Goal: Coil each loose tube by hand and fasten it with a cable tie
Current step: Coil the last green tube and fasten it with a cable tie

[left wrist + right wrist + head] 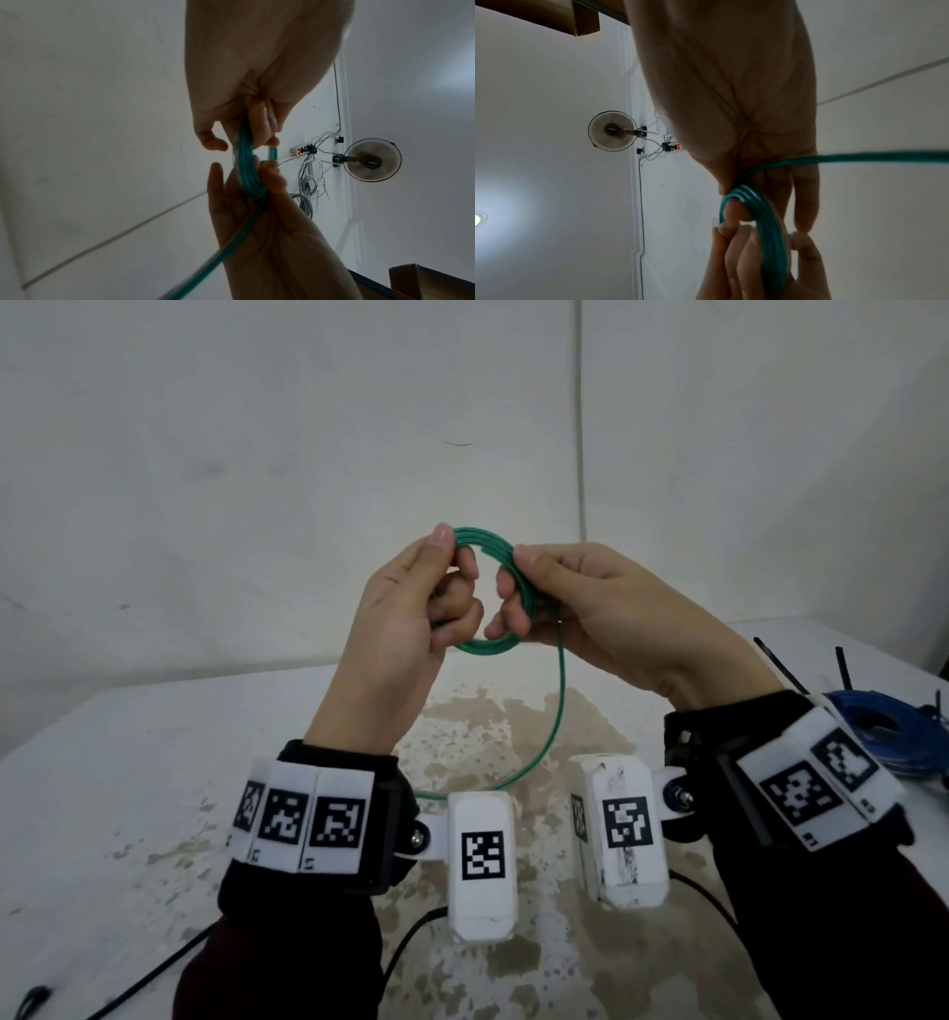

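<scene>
1. Wrist cameras point(480, 860) sit closest in my head view, strapped to both dark sleeves. Above them my left hand point(405, 608) and right hand point(580, 603) face each other in the air over the stained table point(154, 762), holding a green tube point(493, 546) wound into a small ring of several turns. Left thumb and fingers pinch the ring's left side; the right hand's pinch its right side. One loose strand drops from below the right hand's grip, curves down and sweeps back toward my left wrist. I judge the next wrap has to feed from the right, so the right hand is the nearer one to that free length. A blue coil point(883, 726) with black cable ties point(842, 667) sticking up lies on the table at far right.

2. From the left wrist, the left hand point(257, 71) fills the top and its curled fingers point(264, 119) close on the bundled turns point(246, 168). The right hand point(257, 223) grips the same bundle from below, and the free strand runs out toward the lower left. A wall fan point(372, 159) hangs beyond.

3. From the right wrist, the right hand point(731, 91) pinches the turns point(765, 223) between thumb and forefinger, the ring seen edge-on. The left hand's fingers point(734, 253) meet it from below. The loose strand leaves rightward, out of frame.
</scene>
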{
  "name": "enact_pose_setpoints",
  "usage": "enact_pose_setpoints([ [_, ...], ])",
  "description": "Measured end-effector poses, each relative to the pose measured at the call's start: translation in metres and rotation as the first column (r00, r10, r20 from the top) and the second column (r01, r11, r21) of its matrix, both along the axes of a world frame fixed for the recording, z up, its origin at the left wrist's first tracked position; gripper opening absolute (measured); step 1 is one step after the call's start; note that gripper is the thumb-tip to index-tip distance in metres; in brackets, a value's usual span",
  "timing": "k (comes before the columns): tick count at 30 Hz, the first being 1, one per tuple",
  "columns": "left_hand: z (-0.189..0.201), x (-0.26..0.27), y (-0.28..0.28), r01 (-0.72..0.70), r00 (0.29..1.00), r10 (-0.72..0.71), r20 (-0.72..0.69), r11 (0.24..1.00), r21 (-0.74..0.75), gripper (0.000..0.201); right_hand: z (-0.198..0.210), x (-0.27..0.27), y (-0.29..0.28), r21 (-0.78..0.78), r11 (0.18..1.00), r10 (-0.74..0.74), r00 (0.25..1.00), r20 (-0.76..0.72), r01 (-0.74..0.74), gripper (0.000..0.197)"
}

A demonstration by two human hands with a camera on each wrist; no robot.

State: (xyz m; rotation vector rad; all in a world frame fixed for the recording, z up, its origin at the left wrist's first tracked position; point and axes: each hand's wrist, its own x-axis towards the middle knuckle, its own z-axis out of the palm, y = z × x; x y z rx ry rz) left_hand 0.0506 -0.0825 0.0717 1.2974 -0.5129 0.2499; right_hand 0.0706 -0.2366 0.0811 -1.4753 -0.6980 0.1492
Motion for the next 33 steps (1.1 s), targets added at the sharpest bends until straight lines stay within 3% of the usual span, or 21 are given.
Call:
enact_pose_setpoints([
  [3, 0.002, -0.002, 0.002, 0.082, 0.993, -0.082, -0.089, 0.997, -0.006, 0.035, 0.000, 0.001, 0.000, -0.001, 1.000, -0.005, 1.000, 0.017, 0.005, 0.034],
  [7, 0.003, -0.004, 0.006, 0.097, 0.981, -0.065, -0.182, 0.979, 0.177, 0.038, -0.001, -0.002, -0.001, -0.126, 0.992, -0.011, 0.999, 0.052, 0.017, 0.034],
  [12, 0.000, -0.005, 0.012, 0.071, 0.995, -0.041, -0.094, 0.938, 0.340, 0.034, 0.000, -0.004, 0.002, -0.150, 0.989, -0.006, 1.000, 0.025, 0.010, 0.035],
  [16, -0.001, -0.002, 0.008, -0.027, 0.999, 0.019, 0.038, 0.976, 0.216, 0.037, 0.001, -0.004, 0.004, -0.034, 0.999, -0.028, 0.999, -0.017, 0.028, 0.039],
  [20, 0.001, -0.002, 0.006, 0.027, 1.000, -0.026, -0.017, 0.995, 0.091, 0.038, 0.002, -0.004, 0.006, 0.031, 1.000, -0.001, 0.999, -0.048, 0.002, 0.038],
  [23, 0.004, -0.004, 0.011, 0.126, 0.986, -0.104, -0.127, 0.976, 0.179, 0.038, 0.001, -0.006, 0.005, -0.023, 0.999, 0.022, 0.999, -0.025, -0.022, 0.037],
  [26, 0.002, -0.005, 0.015, 0.105, 0.993, -0.085, -0.079, 0.952, 0.289, 0.037, 0.000, -0.006, 0.007, -0.067, 0.998, 0.000, 1.000, -0.026, -0.002, 0.037],
  [30, 0.002, -0.002, 0.011, 0.026, 0.997, -0.018, -0.074, 0.994, 0.106, 0.038, -0.003, 0.000, 0.011, 0.039, 0.997, -0.059, 0.995, -0.085, 0.063, 0.036],
  [33, 0.002, -0.001, 0.011, 0.093, 0.983, -0.075, -0.165, 0.990, 0.106, 0.039, -0.005, 0.002, 0.009, 0.040, 0.999, -0.015, 0.997, -0.077, 0.018, 0.034],
])
